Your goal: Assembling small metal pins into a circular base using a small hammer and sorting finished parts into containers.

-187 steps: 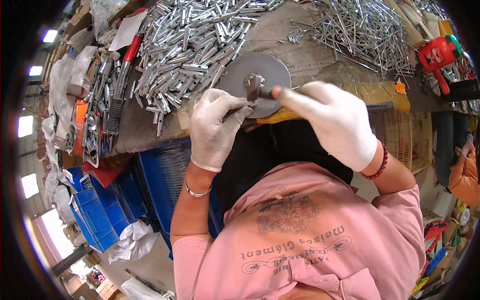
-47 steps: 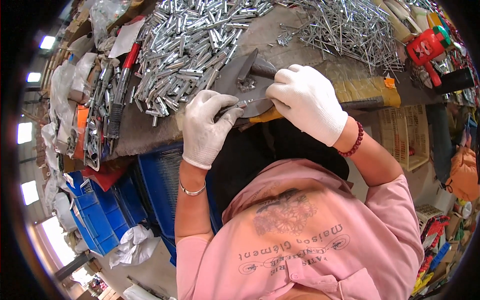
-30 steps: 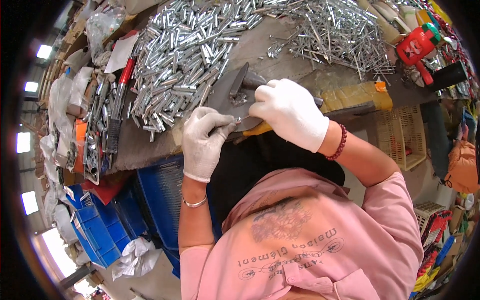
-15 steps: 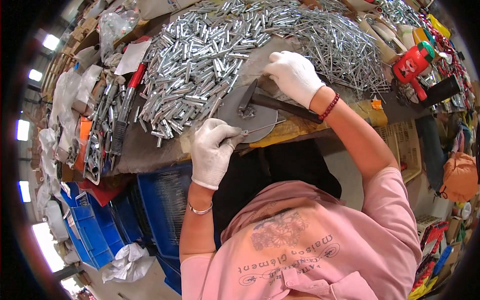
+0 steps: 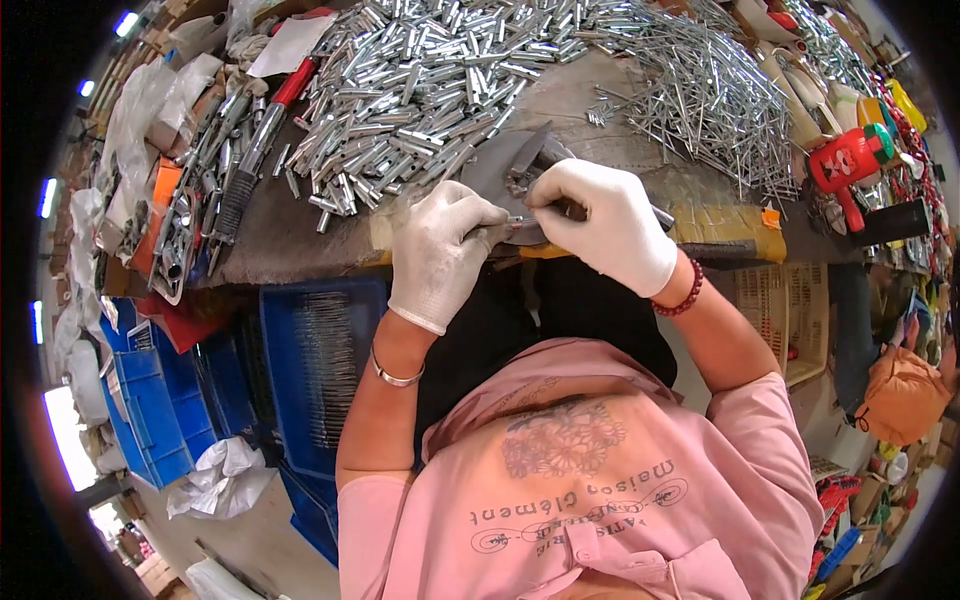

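My left hand (image 5: pixel 445 255), in a white knitted glove, pinches a small silvery metal piece (image 5: pixel 518 222) over the front edge of the bench. My right hand (image 5: pixel 607 222), gloved too, is closed with thumb and fingertips at the other end of that piece. What else the right fingers may hold is hidden. Just behind the hands a hammer (image 5: pixel 534 150) lies on a grey round plate (image 5: pixel 487 170), its handle mostly covered by my right hand.
A heap of short silvery metal tubes (image 5: pixel 400 130) covers the bench's far left. Thin metal rods (image 5: pixel 710 110) are piled to the right. Pliers-like tools and a red-and-black tool (image 5: pixel 262 140) lie left. A red bottle (image 5: pixel 845 160) is at right. Blue bins (image 5: pixel 325 290) stand below left.
My right hand has come from beyond the hammer down to my left fingertips and closed at the metal piece. The thin rod visible beside my left fingers is now hidden. The view has shifted.
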